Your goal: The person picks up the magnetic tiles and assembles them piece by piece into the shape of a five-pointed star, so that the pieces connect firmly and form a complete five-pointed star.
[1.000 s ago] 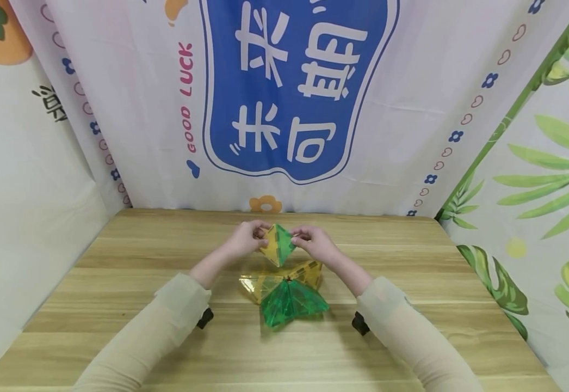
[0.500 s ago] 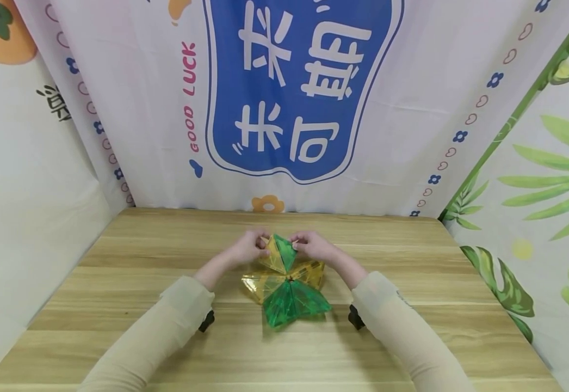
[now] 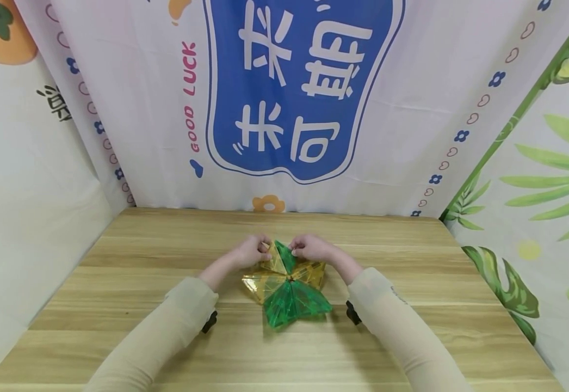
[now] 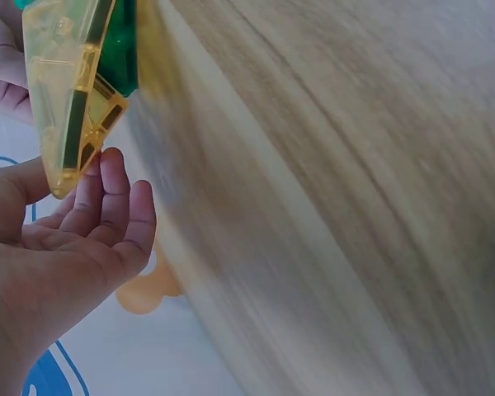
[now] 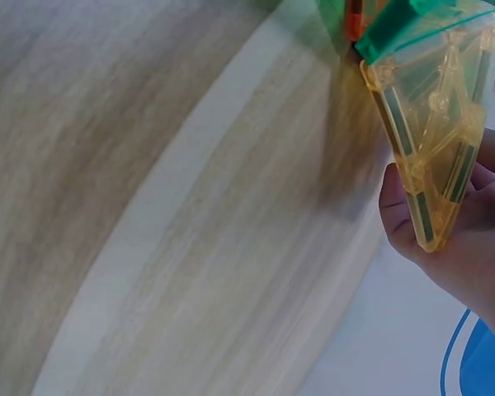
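Observation:
In the head view, both hands hold a joined pair of translucent triangular magnetic tiles, one yellow and one green. My left hand pinches the pair's yellow side, while the fingers of my right hand grip the green side. The pair's lower point meets the centre of a star-like build of magnetic tiles on the table, green in front and yellow at the sides. A yellow tile looms close in the left wrist view; another yellow tile partly covers the fingers in the right wrist view.
The build stands on a wood-grain table. Behind the table's far edge hangs a printed cloth with a blue panel, and patterned cloths line both sides. A black wrist strap piece shows under the left sleeve.
Both hands have lowered the yellow-green tile pair toward the build and nearer the body. Its lower point has come down to the build's centre, and the pair is tilted differently.

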A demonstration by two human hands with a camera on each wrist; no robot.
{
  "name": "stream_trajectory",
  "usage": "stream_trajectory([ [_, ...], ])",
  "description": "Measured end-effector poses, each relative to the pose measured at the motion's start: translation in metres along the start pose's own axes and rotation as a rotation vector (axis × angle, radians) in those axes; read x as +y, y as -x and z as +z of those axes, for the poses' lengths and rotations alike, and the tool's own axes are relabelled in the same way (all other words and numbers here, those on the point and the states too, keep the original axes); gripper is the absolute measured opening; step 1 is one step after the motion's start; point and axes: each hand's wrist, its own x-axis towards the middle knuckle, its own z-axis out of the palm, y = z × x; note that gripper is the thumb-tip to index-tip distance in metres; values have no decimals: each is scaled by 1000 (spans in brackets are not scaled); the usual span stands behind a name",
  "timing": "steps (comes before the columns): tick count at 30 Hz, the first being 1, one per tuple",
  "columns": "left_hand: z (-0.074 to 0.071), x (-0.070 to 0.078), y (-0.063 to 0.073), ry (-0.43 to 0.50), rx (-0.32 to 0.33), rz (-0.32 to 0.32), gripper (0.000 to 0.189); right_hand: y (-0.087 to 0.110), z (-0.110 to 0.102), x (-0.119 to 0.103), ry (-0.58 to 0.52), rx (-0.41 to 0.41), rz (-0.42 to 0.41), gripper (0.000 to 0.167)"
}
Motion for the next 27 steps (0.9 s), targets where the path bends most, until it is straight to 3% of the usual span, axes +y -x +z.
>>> stream_trajectory([
  [9,7,1,-3,-90,-34,-15,42,-2,2,0,73,-13,-20,15],
  [14,6,2,1,-81,-43,-9,41,0,2,0,86,-14,-30,16],
  [19,-5,3,16,-119,-41,37,42,10,-4,5,89,15,-55,21],
  [27,-27,-5,52,-221,-81,105,31,43,-16,27,123,106,-66,26],
])
